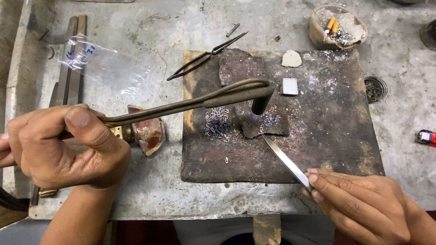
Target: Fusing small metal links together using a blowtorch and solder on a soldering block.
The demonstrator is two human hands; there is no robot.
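Torch (190, 102), long and brass-coloured, runs from the left fist out over the dark soldering board (336, 136), its bent nozzle aimed down at a charred block (240, 68), a faint blue glow just under the tip. The rear end of the torch is buried in the left hand (68, 145), so the valve and hose are hard to make out; that hand is wrapped tight around the handle, thumb pressed along the top. Behind the fist sits a reddish bowl-like piece (150, 134), partly hidden. On the board, a heap of small wire links (217, 123) lies just left of the flame, one stray link (226, 159) lower down. Now the tweezers (286, 159): their tips touch a tiny link at the block's edge, too small to read clearly. The right hand (363, 206), cut off at the frame's corner, pinches the tweezers' back end between thumb and fingertips.
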